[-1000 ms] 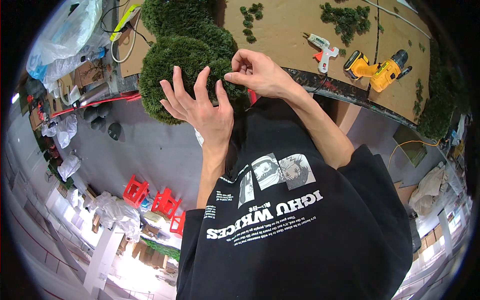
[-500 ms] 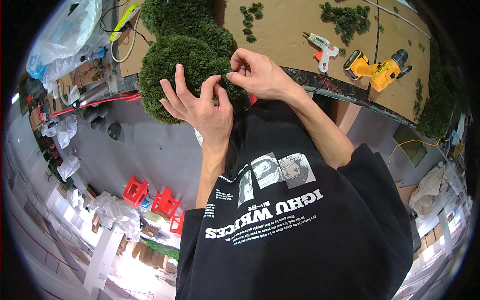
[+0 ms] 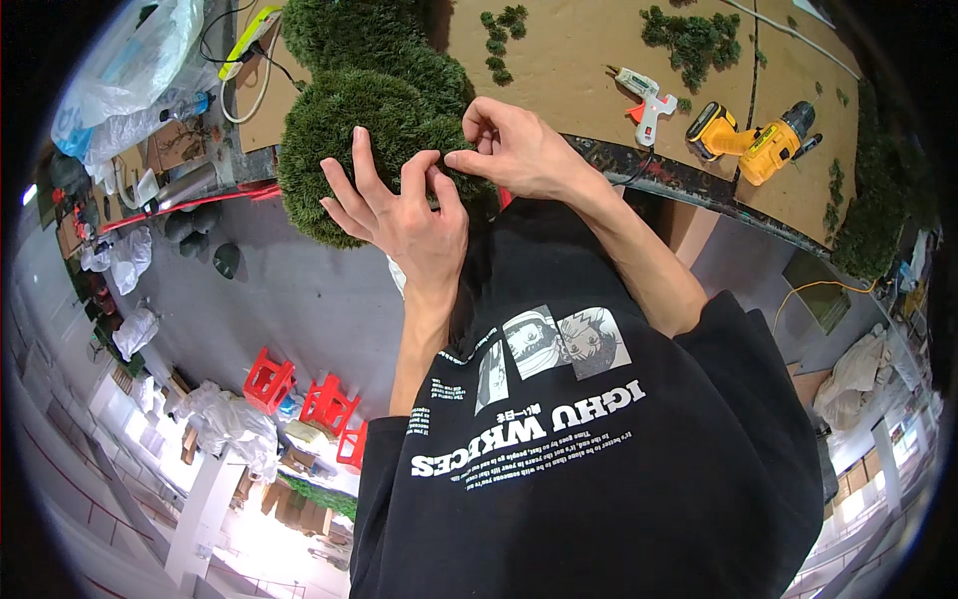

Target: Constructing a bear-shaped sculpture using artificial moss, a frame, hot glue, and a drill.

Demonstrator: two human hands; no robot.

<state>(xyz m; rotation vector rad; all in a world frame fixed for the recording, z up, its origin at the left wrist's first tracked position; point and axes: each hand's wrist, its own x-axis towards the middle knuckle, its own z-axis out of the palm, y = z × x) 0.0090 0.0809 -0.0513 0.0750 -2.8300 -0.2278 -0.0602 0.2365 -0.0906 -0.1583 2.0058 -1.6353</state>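
A dense, rounded clump of green artificial foliage (image 3: 319, 120) lies at the table's near edge, with both my hands over its right side. My left hand (image 3: 409, 215) has thumb and index finger drawn together in a pinch, while its other fingers fan out over the foliage. Close beside it, my right hand (image 3: 519, 150) is closed, thumb against bent fingers. The two sets of fingertips nearly meet above the greenery. What either pinch holds, if anything, is too small or hidden to make out.
A white glue gun with an orange trigger (image 3: 647, 105) and a yellow cordless drill (image 3: 758, 145) lie on the brown tabletop (image 3: 589, 60). Loose green sprigs (image 3: 689, 40) are scattered beyond. A yellow-green power strip (image 3: 247, 42) and plastic bags (image 3: 130, 70) are at left; red stools (image 3: 324, 401) stand behind.
My right thumb has shifted slightly left, closer to my left fingertips. Otherwise both hands hold nearly the same place over the foliage.
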